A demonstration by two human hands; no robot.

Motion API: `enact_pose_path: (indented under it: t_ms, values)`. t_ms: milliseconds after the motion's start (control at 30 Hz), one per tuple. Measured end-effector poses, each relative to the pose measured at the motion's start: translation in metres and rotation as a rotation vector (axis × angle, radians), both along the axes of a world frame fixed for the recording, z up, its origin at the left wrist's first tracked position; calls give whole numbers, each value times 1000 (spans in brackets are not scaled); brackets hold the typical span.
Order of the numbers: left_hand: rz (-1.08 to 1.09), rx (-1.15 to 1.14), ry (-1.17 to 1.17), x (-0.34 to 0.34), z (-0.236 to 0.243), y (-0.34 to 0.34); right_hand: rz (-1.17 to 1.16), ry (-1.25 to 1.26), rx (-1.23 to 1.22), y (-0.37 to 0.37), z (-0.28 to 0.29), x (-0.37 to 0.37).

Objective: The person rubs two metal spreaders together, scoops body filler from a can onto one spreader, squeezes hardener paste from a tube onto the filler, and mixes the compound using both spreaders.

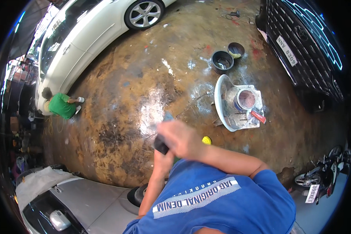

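Note:
At the lower middle of the head view, my left hand (162,159) grips a dark block (160,144), its fingers partly hidden behind it and my other hand. Over it is my right hand (180,138), smeared by motion, so its fingers are unclear. A blurred blue-grey piece (167,117) shows just above my right hand; I cannot tell who holds it. A yellow round pad (206,140) lies beyond my right forearm. To the right, a white plastic stand (222,89) bears an open can (246,97) and a red-handled tool (258,116).
A white car (87,33) is at top left, with a person in green (63,105) crouched beside it. A dark car (296,46) stands top right, a grey car (97,208) lower left, a motorcycle (324,175) lower right. Two black buckets (222,64) sit on the stained floor (117,136).

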State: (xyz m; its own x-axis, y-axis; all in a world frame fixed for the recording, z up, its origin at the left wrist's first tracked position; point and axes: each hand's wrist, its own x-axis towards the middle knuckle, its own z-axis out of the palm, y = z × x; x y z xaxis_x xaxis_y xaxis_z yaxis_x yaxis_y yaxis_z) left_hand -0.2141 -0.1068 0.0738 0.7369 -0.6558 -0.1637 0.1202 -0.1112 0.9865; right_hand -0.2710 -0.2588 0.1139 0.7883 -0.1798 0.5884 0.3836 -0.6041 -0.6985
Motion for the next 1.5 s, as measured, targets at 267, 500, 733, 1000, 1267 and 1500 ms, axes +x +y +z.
enact_pose_path:
  t_ms: [267, 500, 733, 1000, 1267, 1500]
  values:
    - [-129, 62, -195, 6, 5, 4, -75, 47, -41, 2, 8, -3]
    - [150, -217, 561, -1, 25, 23, -172, 60, 388, -51, 1, -6]
    - [139, -332, 656, 42, 40, 29, 164, -189, 89, -27, -3, -42]
    - [151, -274, 441, 36, 19, 15, 35, -95, 764, -22, -4, -31]
    - [-27, -239, -283, 4, 1, -17, 115, -5, 623, 6, 0, -21]
    - [-267, -272, -110, 24, -8, -13, 420, -134, -313, 10, 51, -31]
